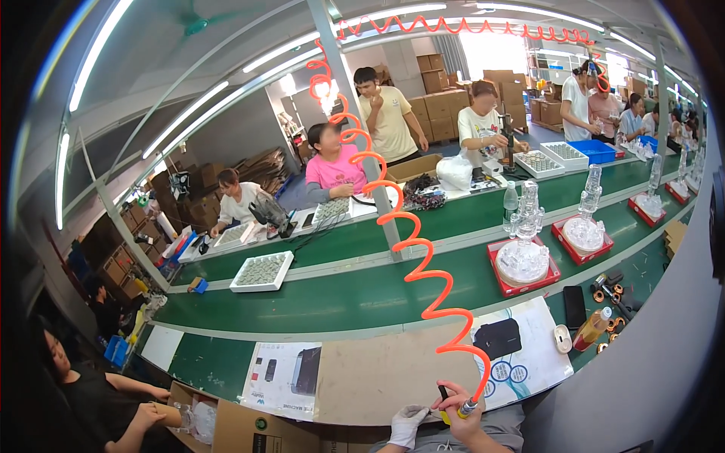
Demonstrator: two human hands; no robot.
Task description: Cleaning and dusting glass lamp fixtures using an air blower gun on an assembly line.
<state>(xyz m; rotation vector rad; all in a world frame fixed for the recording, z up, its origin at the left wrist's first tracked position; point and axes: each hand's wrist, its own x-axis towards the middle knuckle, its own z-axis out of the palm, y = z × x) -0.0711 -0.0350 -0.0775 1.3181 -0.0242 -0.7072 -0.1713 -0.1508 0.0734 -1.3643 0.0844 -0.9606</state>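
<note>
At the near table edge, my right hand [468,426] is closed around a yellow and black air tool [444,414]. A metal coupling joins this tool to an orange coiled hose [430,281] that hangs from overhead. Just left of it is my left hand [406,427] in a white glove, its fingers loosely extended and nothing visible in them. Both hands are low in the view, over my lap. Brown cardboard [370,370] covers the tabletop in front of them, with a printed sheet [283,377] on its left and another printed sheet [529,340] on its right.
Red trays [521,283] with clear plastic assemblies and a white tray [262,272] of small parts stand on the green conveyor [347,294]. A phone [574,306], a bottle [593,328] and copper-coloured parts lie at right. An open carton [257,430] and a person are at left; several people work opposite.
</note>
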